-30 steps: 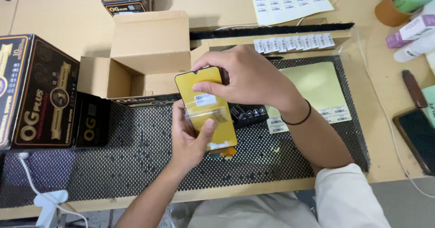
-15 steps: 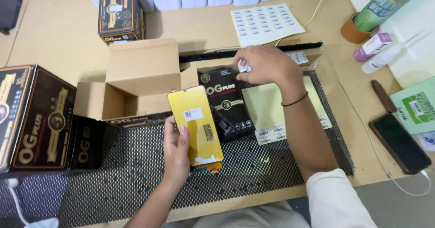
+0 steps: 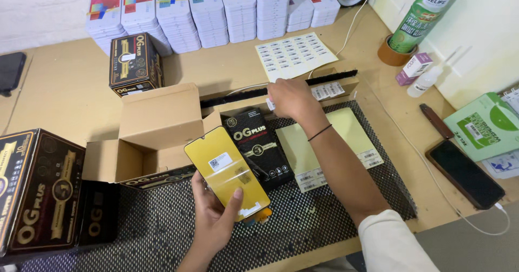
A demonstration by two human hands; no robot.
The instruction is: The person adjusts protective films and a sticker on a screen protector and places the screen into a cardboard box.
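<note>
**Picking a small label while the yellow panel waits**

Head view: the left hand [image 3: 216, 218] cradles the yellow phone screen panel [image 3: 227, 173] over the black mesh mat [image 3: 162, 223], fingers wrapped under it and thumb pressed on its near edge. The right hand [image 3: 290, 98] reaches far to the strip of small labels [image 3: 327, 91], fingers pinched on one white label [image 3: 270, 104]. A good pick likely peels slowly by one corner, with the panel kept level and its face untouched.
</note>
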